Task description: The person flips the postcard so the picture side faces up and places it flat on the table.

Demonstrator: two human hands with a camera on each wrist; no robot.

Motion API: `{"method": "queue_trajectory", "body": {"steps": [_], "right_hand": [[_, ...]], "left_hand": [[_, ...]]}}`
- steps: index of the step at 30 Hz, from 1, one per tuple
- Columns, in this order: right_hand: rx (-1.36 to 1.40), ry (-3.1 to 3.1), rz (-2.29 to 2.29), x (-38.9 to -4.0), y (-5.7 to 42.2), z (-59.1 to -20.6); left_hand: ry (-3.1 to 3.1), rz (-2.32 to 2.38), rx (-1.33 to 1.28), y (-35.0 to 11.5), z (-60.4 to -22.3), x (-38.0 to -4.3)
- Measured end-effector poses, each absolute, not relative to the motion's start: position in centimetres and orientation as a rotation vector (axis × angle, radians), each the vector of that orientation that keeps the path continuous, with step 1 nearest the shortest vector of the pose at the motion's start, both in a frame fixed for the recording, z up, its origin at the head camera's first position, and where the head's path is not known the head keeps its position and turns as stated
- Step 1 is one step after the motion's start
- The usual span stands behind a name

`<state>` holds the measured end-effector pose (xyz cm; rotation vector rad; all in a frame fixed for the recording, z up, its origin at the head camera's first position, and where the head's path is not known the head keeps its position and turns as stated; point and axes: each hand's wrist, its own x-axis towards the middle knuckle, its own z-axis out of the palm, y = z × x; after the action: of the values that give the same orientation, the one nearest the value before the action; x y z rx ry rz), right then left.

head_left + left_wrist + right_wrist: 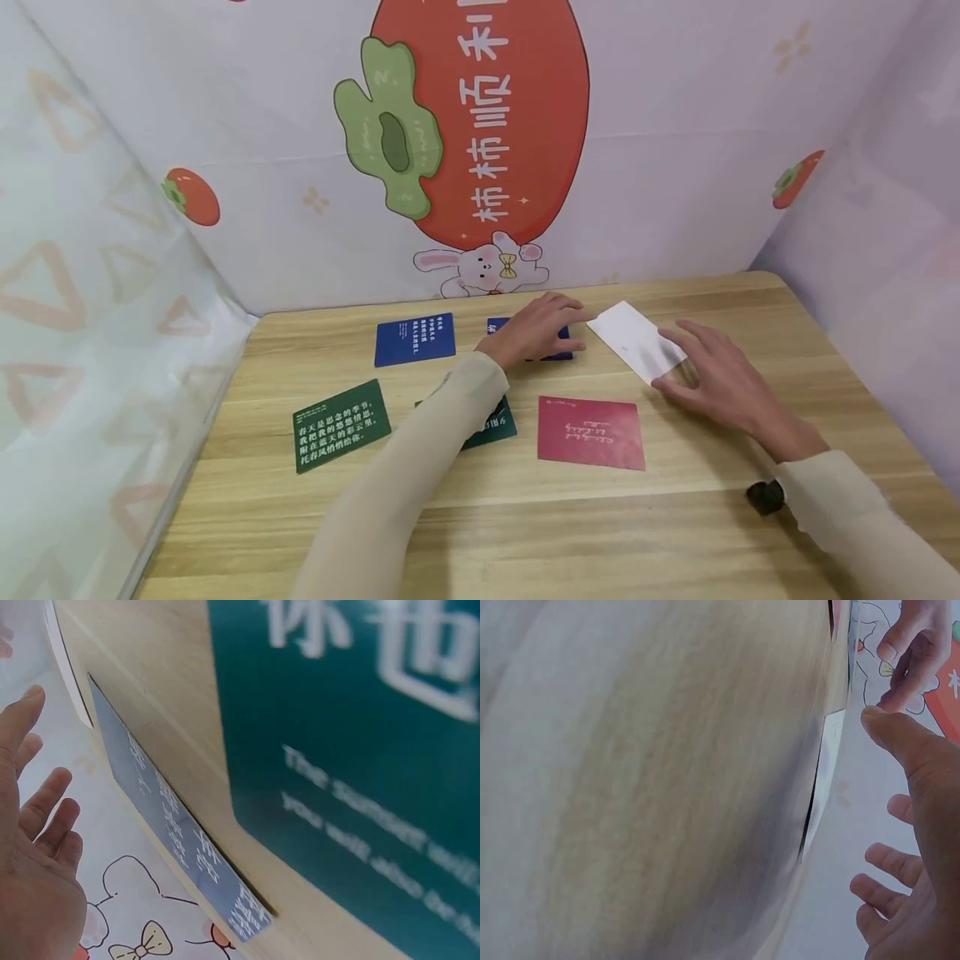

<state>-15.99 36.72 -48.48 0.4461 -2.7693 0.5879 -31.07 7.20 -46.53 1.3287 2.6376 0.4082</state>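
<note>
A white card [633, 340] lies tilted on the table between my two hands. My left hand [536, 329] hovers over a dark blue card [558, 353] and partly hides it, its fingers pointing at the white card's left corner. On the other side, my right hand [716, 379] has its thumb and fingers spread beside the white card's right end. Whether those fingertips touch the card, I cannot tell. Both hands appear empty in the left and right wrist views, where the left hand [37, 847] and right hand [922, 832] have loosely bent fingers.
Another blue card [415, 339] lies at the back left. Nearer are a green card [341, 425], a second green card [491, 429] partly under my left sleeve, and a pink card [591, 433]. A printed cloth [675, 208] hangs behind the wooden table [540, 533].
</note>
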Motion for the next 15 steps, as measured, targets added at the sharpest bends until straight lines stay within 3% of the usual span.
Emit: {"method": "queue_trajectory", "body": {"steps": [15], "right_hand": [[0.377,-2.948,0.581,-16.4,37.8,-48.1]], "left_hand": [[2.654,0.326,1.330,9.8,-47.1,-32.0]]}}
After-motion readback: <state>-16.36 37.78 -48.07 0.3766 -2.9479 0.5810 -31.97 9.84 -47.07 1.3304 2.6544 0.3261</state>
